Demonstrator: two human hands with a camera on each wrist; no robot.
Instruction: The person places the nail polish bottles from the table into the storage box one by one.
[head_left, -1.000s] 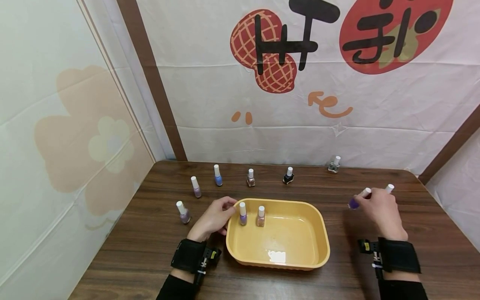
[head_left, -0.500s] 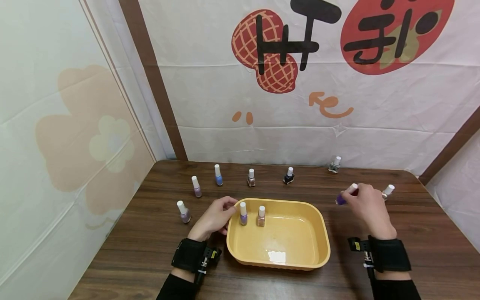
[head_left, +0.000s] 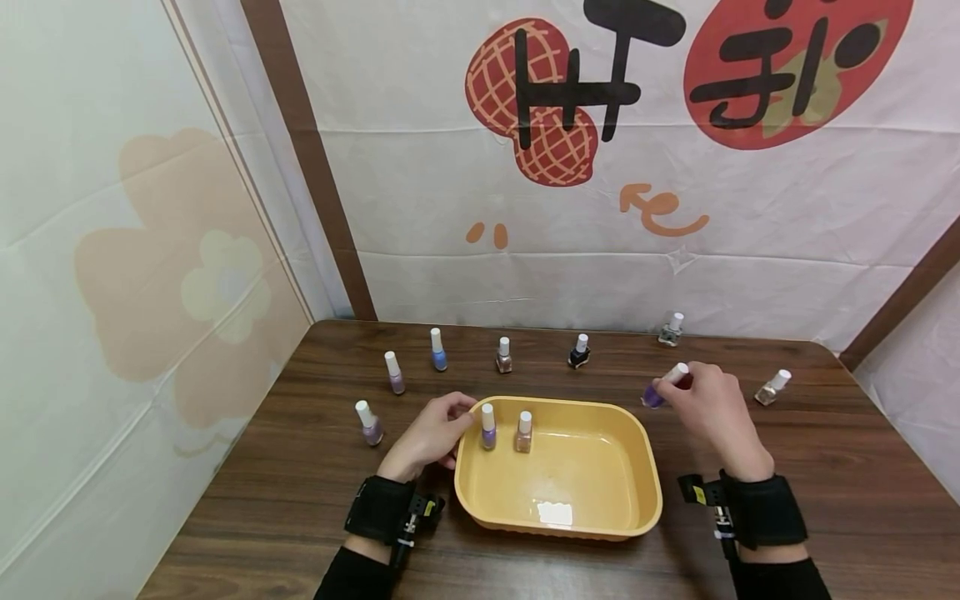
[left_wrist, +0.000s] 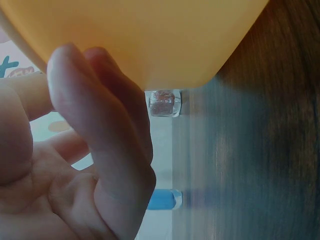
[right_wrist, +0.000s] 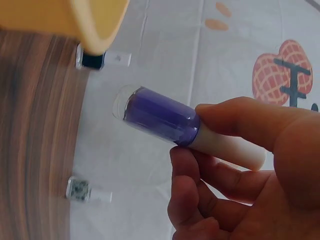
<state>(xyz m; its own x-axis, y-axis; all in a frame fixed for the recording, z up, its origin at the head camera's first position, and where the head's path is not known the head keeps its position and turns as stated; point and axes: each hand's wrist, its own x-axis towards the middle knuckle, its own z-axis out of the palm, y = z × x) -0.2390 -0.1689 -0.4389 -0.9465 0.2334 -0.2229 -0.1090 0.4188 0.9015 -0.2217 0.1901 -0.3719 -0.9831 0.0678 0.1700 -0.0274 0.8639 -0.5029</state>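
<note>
My right hand [head_left: 708, 408] pinches a purple nail polish bottle [head_left: 654, 395] by its white cap, tilted and off the table, right of the yellow tray [head_left: 558, 521]. The right wrist view shows the thumb and fingers around the cap of this nail polish bottle [right_wrist: 160, 116]. At the tray's left back corner, my left hand [head_left: 429, 433] holds the rim. In the left wrist view its curled fingers [left_wrist: 107, 120] lie against the tray's outer wall [left_wrist: 150, 40]. Inside the tray stand a light purple bottle [head_left: 488, 435] and a pinkish one [head_left: 523, 437].
Around the tray on the wooden table [head_left: 300, 517] stand more bottles: two lilac ones [head_left: 371, 429] at left, a blue one [head_left: 438, 354], a brownish one [head_left: 503, 358], a black one [head_left: 578, 354], a clear glittery one [head_left: 671, 332] and a tilted one [head_left: 771, 390] at right. A printed cloth [head_left: 420, 192] hangs behind.
My right hand has carried the purple nail polish bottle leftward toward the tray, uncovering the tilted bottle at the far right. The left hand and the tray have stayed put.
</note>
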